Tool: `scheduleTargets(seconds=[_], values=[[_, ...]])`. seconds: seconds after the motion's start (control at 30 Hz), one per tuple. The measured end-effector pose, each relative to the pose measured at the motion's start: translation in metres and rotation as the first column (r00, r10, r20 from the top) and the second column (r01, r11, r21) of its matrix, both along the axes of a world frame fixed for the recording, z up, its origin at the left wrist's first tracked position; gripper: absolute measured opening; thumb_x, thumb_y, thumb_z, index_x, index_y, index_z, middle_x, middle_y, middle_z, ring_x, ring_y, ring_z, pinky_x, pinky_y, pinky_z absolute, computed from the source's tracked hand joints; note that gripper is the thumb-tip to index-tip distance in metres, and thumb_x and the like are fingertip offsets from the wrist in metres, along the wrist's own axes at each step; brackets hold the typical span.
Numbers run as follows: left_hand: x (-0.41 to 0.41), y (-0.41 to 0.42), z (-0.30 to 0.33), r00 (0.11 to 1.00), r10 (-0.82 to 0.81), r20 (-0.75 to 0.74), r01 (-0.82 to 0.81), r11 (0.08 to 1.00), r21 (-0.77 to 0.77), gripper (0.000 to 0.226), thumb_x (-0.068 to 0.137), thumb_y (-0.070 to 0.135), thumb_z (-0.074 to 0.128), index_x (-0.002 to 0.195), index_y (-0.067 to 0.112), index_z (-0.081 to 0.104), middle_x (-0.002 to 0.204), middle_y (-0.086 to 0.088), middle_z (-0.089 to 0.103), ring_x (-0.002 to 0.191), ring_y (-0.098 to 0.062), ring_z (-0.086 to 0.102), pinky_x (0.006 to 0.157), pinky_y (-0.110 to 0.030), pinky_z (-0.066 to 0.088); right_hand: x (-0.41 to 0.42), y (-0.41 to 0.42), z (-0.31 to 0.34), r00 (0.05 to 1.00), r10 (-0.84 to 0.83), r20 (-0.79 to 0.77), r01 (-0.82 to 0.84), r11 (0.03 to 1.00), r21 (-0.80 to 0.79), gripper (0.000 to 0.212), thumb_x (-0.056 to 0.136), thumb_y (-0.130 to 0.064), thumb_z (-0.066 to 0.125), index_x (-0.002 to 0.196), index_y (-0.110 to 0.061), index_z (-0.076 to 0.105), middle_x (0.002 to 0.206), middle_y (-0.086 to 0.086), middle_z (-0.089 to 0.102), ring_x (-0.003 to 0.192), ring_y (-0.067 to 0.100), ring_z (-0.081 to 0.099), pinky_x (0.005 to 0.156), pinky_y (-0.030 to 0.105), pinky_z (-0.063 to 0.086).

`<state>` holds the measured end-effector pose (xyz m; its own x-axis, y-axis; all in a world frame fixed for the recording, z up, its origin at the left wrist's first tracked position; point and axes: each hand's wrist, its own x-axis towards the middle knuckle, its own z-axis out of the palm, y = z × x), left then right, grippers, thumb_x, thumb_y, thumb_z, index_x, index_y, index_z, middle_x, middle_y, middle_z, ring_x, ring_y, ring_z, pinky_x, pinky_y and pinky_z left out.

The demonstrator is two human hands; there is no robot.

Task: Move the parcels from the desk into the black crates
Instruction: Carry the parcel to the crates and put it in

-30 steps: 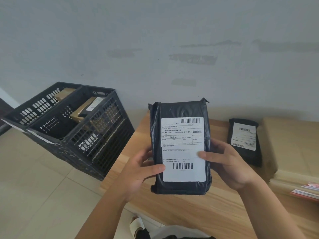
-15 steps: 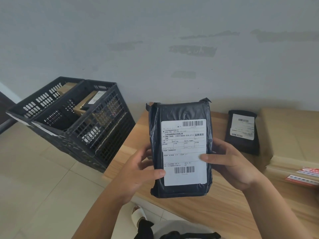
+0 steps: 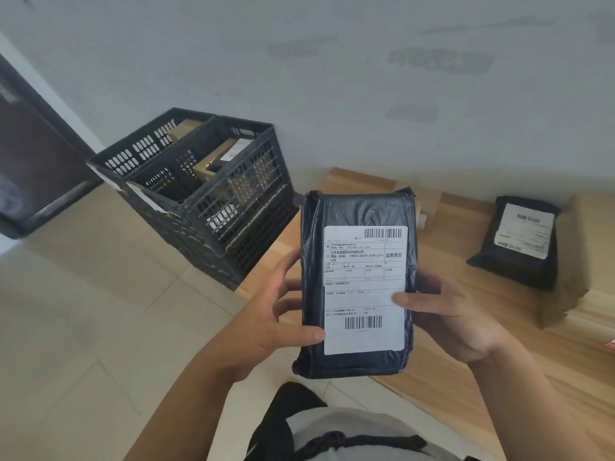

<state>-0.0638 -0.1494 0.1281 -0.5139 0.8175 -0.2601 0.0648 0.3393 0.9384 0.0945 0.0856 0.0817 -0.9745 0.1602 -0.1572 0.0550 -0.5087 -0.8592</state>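
I hold a black plastic-wrapped parcel (image 3: 357, 281) upright in front of me, its white shipping label facing me. My left hand (image 3: 269, 324) grips its left edge, thumb on the front near the label's bottom corner. My right hand (image 3: 456, 317) grips the right edge, thumb across the label. The parcel hangs above the wooden desk's (image 3: 466, 354) left end. Two black slatted crates stand side by side on the floor to the left, the near crate (image 3: 219, 207) and the far crate (image 3: 139, 151); both hold brown boxes and parcels.
A second black parcel (image 3: 519, 241) with a label lies on the desk at the right, against a large brown cardboard box (image 3: 585, 261). A small brown box (image 3: 429, 202) peeks out behind the held parcel. Beige floor tiles spread left; a dark door (image 3: 30, 154) stands at the far left.
The view has swung left and down, so the crates and desk sit further right and lower. Both hands keep the same hold on the parcel, which stays upright.
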Motion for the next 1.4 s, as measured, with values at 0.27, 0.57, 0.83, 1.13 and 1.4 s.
scheduleTargets(seconds=[0.27, 0.57, 0.83, 1.13, 1.4], values=[[-0.019, -0.074, -0.008, 0.995, 0.095, -0.026, -0.094, 0.994, 0.052, 0.104, 0.070, 0.035, 0.093, 0.142, 0.071, 0.027, 0.141, 0.034, 0.051, 0.127, 0.006, 0.056, 0.095, -0.036, 0.060, -0.048, -0.052, 0.008, 0.994, 0.113, 0.013, -0.114, 0.987, 0.111, 0.054, 0.083, -0.013, 0.075, 0.136, -0.018, 0.066, 0.138, 0.011, 0.069, 0.125, 0.032, 0.067, 0.093, 0.031, 0.058], [-0.088, -0.171, -0.024, 0.979, 0.196, 0.048, -0.202, 0.960, 0.195, 0.100, 0.075, 0.021, 0.091, 0.149, 0.058, 0.034, 0.146, 0.018, 0.056, 0.135, -0.010, 0.055, 0.096, -0.045, 0.060, -0.129, -0.151, 0.032, 0.999, 0.016, 0.051, -0.032, 0.947, 0.320, 0.072, 0.073, -0.005, 0.087, 0.131, -0.041, 0.066, 0.132, 0.000, 0.072, 0.122, 0.024, 0.069, 0.091, 0.039, 0.061], [-0.151, -0.296, -0.034, 0.932, 0.317, 0.173, -0.354, 0.898, 0.260, 0.100, 0.077, -0.001, 0.083, 0.147, 0.056, 0.040, 0.147, 0.014, 0.056, 0.135, -0.015, 0.057, 0.093, -0.043, 0.061, -0.225, -0.260, 0.043, 0.950, 0.304, 0.065, -0.288, 0.783, 0.552, 0.099, 0.071, -0.014, 0.084, 0.144, -0.065, 0.040, 0.141, -0.018, 0.062, 0.132, 0.007, 0.059, 0.100, 0.040, 0.058], [-0.188, -0.368, -0.054, 0.899, 0.364, 0.243, -0.412, 0.891, 0.190, 0.099, 0.073, 0.011, 0.083, 0.148, 0.056, 0.037, 0.147, 0.016, 0.056, 0.135, -0.017, 0.057, 0.098, -0.049, 0.059, -0.281, -0.332, 0.026, 0.938, 0.313, 0.147, -0.343, 0.789, 0.510, 0.095, 0.065, -0.020, 0.084, 0.142, -0.060, 0.047, 0.143, -0.015, 0.063, 0.132, 0.012, 0.060, 0.101, 0.045, 0.057], [-0.259, -0.383, -0.072, 0.863, 0.426, 0.272, -0.471, 0.872, 0.129, 0.098, 0.074, 0.015, 0.087, 0.139, 0.069, 0.038, 0.141, 0.027, 0.057, 0.129, -0.003, 0.059, 0.089, -0.032, 0.061, -0.367, -0.343, 0.009, 0.913, 0.340, 0.227, -0.408, 0.782, 0.471, 0.090, 0.071, -0.012, 0.082, 0.136, -0.065, 0.049, 0.136, -0.019, 0.065, 0.127, 0.007, 0.062, 0.094, 0.035, 0.061]])
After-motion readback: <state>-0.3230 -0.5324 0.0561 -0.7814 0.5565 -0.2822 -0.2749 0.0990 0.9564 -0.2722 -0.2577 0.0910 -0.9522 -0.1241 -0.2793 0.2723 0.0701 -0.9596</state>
